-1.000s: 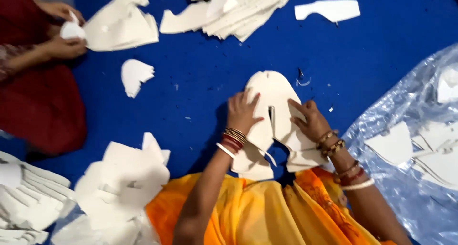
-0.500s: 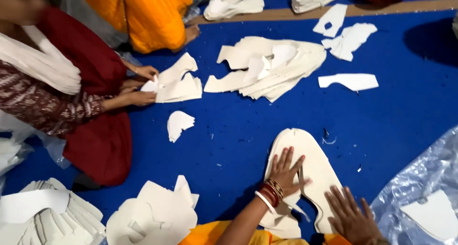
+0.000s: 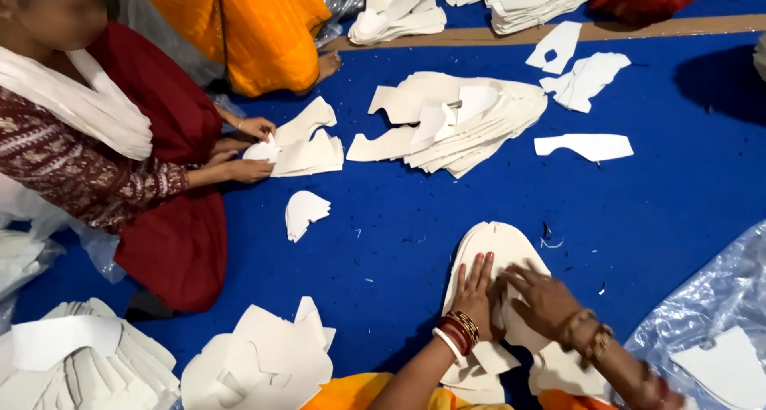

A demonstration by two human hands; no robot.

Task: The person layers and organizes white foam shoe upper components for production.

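The blue floor mat point(image 3: 383, 242) is strewn with white cut shapes; the left hand point(image 3: 476, 292) and right hand point(image 3: 545, 300) have moved closer together, fingers spread flat, pressing the white stack point(image 3: 499, 246) near the plastic sheet point(image 3: 702, 330).

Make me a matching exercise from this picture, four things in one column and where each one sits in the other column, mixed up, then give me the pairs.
Things:
1. left hand
2. right hand
3. small white cut piece
4. clear plastic sheet

Places:
A. lying alone on the blue mat
B. at the picture's lower right edge
C. flat on the white shaped stack, bangles at the wrist
D. on the same stack, nearer the plastic

Pairs: 1-C, 2-D, 3-A, 4-B
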